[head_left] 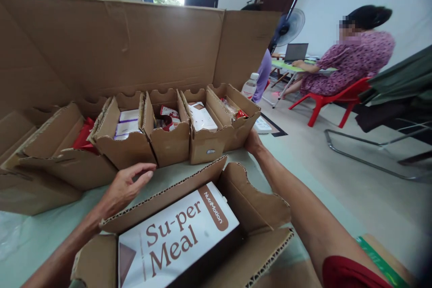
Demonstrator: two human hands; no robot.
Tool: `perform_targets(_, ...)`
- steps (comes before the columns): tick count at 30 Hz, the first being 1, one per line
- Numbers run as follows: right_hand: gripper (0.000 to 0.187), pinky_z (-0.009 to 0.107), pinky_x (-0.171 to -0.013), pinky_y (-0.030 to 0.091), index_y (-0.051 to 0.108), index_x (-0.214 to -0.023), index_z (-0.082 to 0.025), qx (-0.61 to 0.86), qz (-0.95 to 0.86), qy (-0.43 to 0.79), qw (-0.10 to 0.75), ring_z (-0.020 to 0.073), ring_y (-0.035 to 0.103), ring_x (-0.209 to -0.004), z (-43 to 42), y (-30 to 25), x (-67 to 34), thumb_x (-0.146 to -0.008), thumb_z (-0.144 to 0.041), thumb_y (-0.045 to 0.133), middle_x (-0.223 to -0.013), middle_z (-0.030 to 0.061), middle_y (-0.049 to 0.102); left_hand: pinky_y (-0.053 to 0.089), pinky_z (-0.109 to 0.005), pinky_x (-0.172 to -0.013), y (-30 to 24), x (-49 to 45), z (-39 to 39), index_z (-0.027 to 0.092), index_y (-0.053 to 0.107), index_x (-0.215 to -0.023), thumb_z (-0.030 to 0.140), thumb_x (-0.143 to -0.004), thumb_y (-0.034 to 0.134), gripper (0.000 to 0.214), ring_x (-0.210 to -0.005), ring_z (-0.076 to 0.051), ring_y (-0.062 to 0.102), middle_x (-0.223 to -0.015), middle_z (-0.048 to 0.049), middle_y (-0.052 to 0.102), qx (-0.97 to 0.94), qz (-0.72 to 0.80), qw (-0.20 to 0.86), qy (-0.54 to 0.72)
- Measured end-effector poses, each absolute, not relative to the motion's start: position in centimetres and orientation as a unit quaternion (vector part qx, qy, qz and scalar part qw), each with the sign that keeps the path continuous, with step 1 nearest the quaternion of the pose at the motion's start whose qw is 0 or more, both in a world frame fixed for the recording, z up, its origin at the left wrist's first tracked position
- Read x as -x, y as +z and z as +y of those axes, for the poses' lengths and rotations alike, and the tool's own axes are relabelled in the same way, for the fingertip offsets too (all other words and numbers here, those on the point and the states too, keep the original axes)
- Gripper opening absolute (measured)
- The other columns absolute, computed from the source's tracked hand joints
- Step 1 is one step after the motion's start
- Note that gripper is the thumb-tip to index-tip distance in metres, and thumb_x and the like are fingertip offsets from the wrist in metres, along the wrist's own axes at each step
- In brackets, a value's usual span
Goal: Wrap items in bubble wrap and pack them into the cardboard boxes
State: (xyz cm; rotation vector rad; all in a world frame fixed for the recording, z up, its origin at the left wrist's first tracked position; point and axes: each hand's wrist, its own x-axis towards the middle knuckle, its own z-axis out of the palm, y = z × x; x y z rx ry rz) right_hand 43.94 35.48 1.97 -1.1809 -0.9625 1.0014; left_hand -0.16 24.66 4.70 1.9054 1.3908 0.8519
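An open cardboard box (249, 198) lies near me with a white "Su-per Meal" carton (178, 238) inside it. My left hand (126, 186) hovers over the box's far-left flap, fingers loosely curved and apart, holding nothing. My right hand (253, 141) reaches forward to the row of small open cardboard boxes (168, 144) and touches the side of the rightmost box (241, 132); its fingers are hidden behind that box.
A tall cardboard sheet (135, 49) stands behind the row. The small boxes hold white and red packets. A water bottle (250, 85) stands at the right end. A seated person (347, 63) works at a laptop (296, 52) beside a fan (290, 27).
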Motion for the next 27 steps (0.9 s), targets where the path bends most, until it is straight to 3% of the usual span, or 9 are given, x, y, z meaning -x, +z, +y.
perform_targets(4, 0.037, 0.047, -0.111, 0.052, 0.07, -0.096, -0.029, 0.491, -0.388, 0.423, 0.656, 0.0269, 0.069, -0.123, 35.1, 1.4, -43.7, -0.084, -0.061, 0.056, -0.1, 0.0002, 0.083, 0.06, -0.038, -0.095, 10.9, -3.1, 25.7, 0.022, 0.079, -0.111, 0.061, -0.088, 0.058, 0.051, -0.105, -0.027, 0.075, -0.113, -0.0076, 0.081, -0.778, 0.45, 0.36, 0.251)
perform_targets(7, 0.038, 0.047, -0.113, 0.05, 0.071, -0.099, -0.029, 0.474, -0.373, 0.423, 0.676, 0.0261, 0.067, -0.126, 35.1, 1.2, -43.4, -0.084, -0.062, 0.057, -0.103, -0.0005, 0.083, 0.057, -0.04, -0.103, 13.7, -6.6, 26.4, 0.026, 0.078, -0.119, 0.06, -0.095, 0.049, 0.05, -0.119, -0.028, 0.071, -0.126, -0.0047, 0.077, -0.81, 0.353, 0.438, 0.163)
perform_targets(10, 0.041, 0.049, -0.113, 0.05, 0.072, -0.102, -0.029, 0.461, -0.366, 0.429, 0.685, 0.0264, 0.068, -0.125, 35.1, 1.0, -43.3, -0.085, -0.064, 0.058, -0.104, -0.0001, 0.083, 0.054, -0.044, -0.109, 13.1, -9.6, 27.4, 0.028, 0.069, -0.136, 0.063, -0.095, 0.05, 0.057, -0.137, -0.03, 0.06, -0.146, -0.0044, 0.065, -0.814, 0.293, 0.486, 0.123)
perform_targets(13, 0.044, 0.047, -0.114, 0.05, 0.072, -0.104, -0.028, 0.451, -0.365, 0.436, 0.688, 0.0255, 0.067, -0.126, 35.3, 0.7, -43.6, -0.087, -0.066, 0.057, -0.11, 0.0001, 0.082, 0.047, -0.049, -0.116, 10.6, -11.5, 28.6, 0.027, 0.05, -0.154, 0.069, -0.094, 0.048, 0.073, -0.148, -0.031, 0.048, -0.159, -0.0083, 0.052, -0.796, 0.3, 0.511, 0.126)
perform_targets(18, 0.048, 0.045, -0.116, 0.048, 0.072, -0.112, -0.03, 0.435, -0.366, 0.45, 0.688, 0.0234, 0.065, -0.13, 35.5, 0.3, -44.1, -0.092, -0.069, 0.052, -0.116, -0.0022, 0.081, 0.032, -0.056, -0.124, 7.4, -13.0, 29.7, 0.019, 0.025, -0.164, 0.073, -0.087, 0.058, 0.099, -0.157, -0.034, 0.032, -0.168, -0.0187, 0.034, -0.748, 0.333, 0.549, 0.171)
perform_targets(21, 0.046, 0.045, -0.12, 0.043, 0.072, -0.117, -0.03, 0.429, -0.362, 0.456, 0.691, 0.0225, 0.064, -0.132, 35.6, 0.1, -44.0, -0.095, -0.064, 0.052, -0.121, -0.0042, 0.079, 0.028, -0.057, -0.125, 7.3, -12.9, 29.5, 0.018, 0.031, -0.162, 0.073, -0.085, 0.06, 0.099, -0.154, -0.036, 0.037, -0.166, -0.0202, 0.038, -0.73, 0.338, 0.565, 0.184)
perform_targets(27, 0.043, 0.05, -0.124, 0.039, 0.075, -0.109, -0.03, 0.443, -0.338, 0.459, 0.692, 0.0256, 0.063, -0.134, 35.8, -0.1, -43.4, -0.095, -0.063, 0.051, -0.116, -0.0032, 0.081, 0.037, -0.049, -0.12, 8.6, -8.8, 26.2, 0.025, 0.059, -0.144, 0.068, -0.094, 0.051, 0.067, -0.142, -0.032, 0.054, -0.147, -0.0084, 0.064, -0.73, 0.393, 0.531, 0.172)
